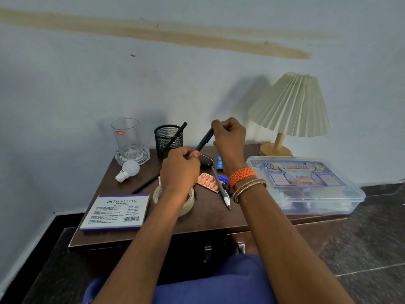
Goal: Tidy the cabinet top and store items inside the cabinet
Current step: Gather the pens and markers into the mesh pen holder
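Both hands hold one dark pen (203, 141) slanted above the brown cabinet top (210, 216). My left hand (180, 170) grips its lower end; my right hand (229, 137) pinches its upper end. A black mesh pen cup (167, 139) with one black pen in it stands just left of the held pen. Under my hands lie a tape roll (188, 205), an orange pill strip (208, 182), a grey pen (221, 187) and a black oval object (207, 161). A black pencil (145, 183) lies left of my left wrist.
A drinking glass (126, 134) stands in a glass ashtray (144, 155) at the back left, a white bulb (129, 170) beside it. A stamp pad box (116, 212) lies front left. A clear first-aid box (306, 185) and a pleated lamp (291, 106) occupy the right. Cabinet door handles (207, 251) show below.
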Available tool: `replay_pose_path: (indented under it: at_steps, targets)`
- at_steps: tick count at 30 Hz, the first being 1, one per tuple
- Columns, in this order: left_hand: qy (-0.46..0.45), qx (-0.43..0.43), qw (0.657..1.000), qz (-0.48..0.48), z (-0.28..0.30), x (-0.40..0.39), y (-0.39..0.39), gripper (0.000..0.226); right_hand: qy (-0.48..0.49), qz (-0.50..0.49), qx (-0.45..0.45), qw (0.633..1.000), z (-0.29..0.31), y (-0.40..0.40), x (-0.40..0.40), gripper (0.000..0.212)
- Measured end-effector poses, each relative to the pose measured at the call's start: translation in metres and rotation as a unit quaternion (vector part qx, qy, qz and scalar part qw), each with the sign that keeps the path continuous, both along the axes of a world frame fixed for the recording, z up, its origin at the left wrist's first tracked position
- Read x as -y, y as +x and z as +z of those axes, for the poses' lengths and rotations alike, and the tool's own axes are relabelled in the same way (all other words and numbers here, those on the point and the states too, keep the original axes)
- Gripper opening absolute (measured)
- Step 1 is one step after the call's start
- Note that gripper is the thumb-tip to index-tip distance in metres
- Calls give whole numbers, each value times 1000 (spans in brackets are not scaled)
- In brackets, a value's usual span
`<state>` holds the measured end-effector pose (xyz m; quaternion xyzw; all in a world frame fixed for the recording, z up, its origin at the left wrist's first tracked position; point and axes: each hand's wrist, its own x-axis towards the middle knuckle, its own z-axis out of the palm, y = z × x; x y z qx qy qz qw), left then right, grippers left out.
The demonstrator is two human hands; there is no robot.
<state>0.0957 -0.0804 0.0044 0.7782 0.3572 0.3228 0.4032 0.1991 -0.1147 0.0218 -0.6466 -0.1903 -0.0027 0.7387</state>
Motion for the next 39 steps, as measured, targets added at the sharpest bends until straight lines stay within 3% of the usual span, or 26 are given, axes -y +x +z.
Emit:
replay_pose_path:
  at_steps: [11, 16, 20, 25, 28, 33, 35, 39]
  targets:
    - [-49, 13, 998, 31, -5, -4, -8, 20, 3, 20, 17, 1000, 1, -9, -12, 37]
    - [34, -23, 998, 52, -2, -16, -15, 19, -42, 31, 21, 998, -4, -8, -13, 29]
    - [78, 10, 995, 54, -4, -36, -12, 18, -84, 99, 32, 991, 3, -16, -14, 6]
    - [54, 50, 997, 11, -17, -73, -16, 22, -93, 152, 33, 984, 7, -20, -37, 22]
    - [40, 87, 995, 26, -17, -81, -17, 23, -148, 167, 48, 974, 24, -13, -59, 23]
    - [-22, 147, 988, 36, -19, -93, -14, 25, -149, 248, 21, 957, 50, -3, -85, 20]
    - [-28, 157, 986, 40, -19, -99, -11, 25, -149, 215, 29, 965, 47, 1, -94, 30]
    - [21, 110, 992, 55, -24, -111, -7, 23, -64, 49, 88, 993, 43, 14, -106, 18]
